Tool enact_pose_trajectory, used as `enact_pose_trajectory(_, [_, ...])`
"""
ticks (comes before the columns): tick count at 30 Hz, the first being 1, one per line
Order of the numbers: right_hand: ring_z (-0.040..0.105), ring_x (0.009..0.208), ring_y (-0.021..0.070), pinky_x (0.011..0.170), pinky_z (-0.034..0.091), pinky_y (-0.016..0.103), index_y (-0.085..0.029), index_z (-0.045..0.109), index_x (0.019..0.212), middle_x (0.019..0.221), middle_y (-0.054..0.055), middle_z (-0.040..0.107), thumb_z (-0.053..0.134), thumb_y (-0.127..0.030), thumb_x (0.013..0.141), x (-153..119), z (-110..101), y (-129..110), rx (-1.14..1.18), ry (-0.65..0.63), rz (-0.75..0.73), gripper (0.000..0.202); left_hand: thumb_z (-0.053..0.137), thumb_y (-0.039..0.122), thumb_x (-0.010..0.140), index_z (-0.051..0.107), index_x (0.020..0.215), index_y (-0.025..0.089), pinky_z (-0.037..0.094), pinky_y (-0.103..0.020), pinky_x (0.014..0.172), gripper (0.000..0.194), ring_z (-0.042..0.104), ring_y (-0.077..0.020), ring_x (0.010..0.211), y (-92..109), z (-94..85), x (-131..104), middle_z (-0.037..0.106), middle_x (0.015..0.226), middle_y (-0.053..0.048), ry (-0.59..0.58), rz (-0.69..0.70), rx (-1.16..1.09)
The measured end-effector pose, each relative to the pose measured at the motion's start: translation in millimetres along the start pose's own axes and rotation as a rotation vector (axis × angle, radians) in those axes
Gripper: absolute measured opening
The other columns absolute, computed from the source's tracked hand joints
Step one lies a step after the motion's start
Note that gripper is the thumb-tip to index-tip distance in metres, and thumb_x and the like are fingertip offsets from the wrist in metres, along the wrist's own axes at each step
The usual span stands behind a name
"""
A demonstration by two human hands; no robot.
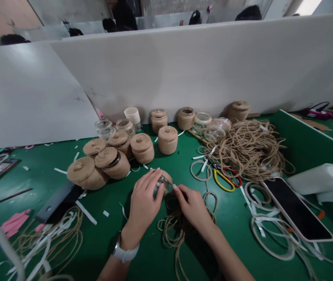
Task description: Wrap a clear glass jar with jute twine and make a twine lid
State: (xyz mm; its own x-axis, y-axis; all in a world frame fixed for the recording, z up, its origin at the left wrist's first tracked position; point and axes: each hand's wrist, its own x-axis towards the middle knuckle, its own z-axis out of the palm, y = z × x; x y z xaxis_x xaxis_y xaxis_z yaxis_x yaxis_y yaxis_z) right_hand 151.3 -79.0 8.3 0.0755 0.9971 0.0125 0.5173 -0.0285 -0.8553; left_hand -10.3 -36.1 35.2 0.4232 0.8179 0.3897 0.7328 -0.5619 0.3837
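My left hand [146,195] is wrapped over a small glass jar [163,185], which lies tilted on the green table with its far end covered in twine. Close by on the right, my right hand [190,203] pinches the jute twine at the jar's side between thumb and forefinger. Loose coils of jute twine [172,230] lie on the table beneath my right hand and run toward the front edge. My left palm and fingers hide much of the jar.
Several twine-wrapped jars [112,162] stand to the left and behind. Bare glass jars [202,121] and stacked paper cups [132,116] line the white partition [166,74]. To the right lie a twine heap [248,148], scissors [225,180], tape rolls [258,196] and a phone [298,208].
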Motion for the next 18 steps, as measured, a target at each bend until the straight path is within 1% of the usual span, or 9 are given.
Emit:
enact_pose_trajectory(5, [0.052, 0.055, 0.0148, 0.057, 0.032, 0.024, -0.022, 0.057, 0.072, 0.062, 0.001, 0.061, 0.033, -0.047, 0.100, -1, 0, 1, -0.026, -0.002, -0.007, 0.044, 0.039, 0.021, 0.097, 0.054, 0.131, 0.021, 0.044, -0.046, 0.106, 0.037, 0.053, -0.0244, 0.126, -3, -0.5, 1, 0.060, 0.134, -0.008, 0.003, -0.021, 0.039])
enact_pose_trajectory(11, [0.056, 0.056, 0.0159, 0.057, 0.032, 0.025, -0.022, 0.059, 0.075, 0.063, 0.002, 0.063, 0.030, -0.047, 0.100, -1, 0, 2, -0.081, -0.016, 0.008, 0.046, 0.038, 0.025, 0.099, 0.052, 0.134, 0.020, 0.044, -0.044, 0.106, 0.038, 0.053, -0.0247, 0.127, -6, 0.0, 1, 0.057, 0.138, -0.010, 0.019, -0.070, 0.037])
enact_pose_trajectory(18, [0.056, 0.055, 0.0161, 0.056, 0.030, 0.026, -0.022, 0.057, 0.073, 0.062, 0.002, 0.062, 0.029, -0.044, 0.101, -2, -3, 2, -0.156, -0.009, 0.012, 0.045, 0.032, 0.020, 0.099, 0.053, 0.130, 0.019, 0.045, -0.042, 0.106, 0.038, 0.053, -0.0222, 0.126, -12, -2.3, 4, 0.059, 0.136, -0.009, -0.025, -0.059, 0.037])
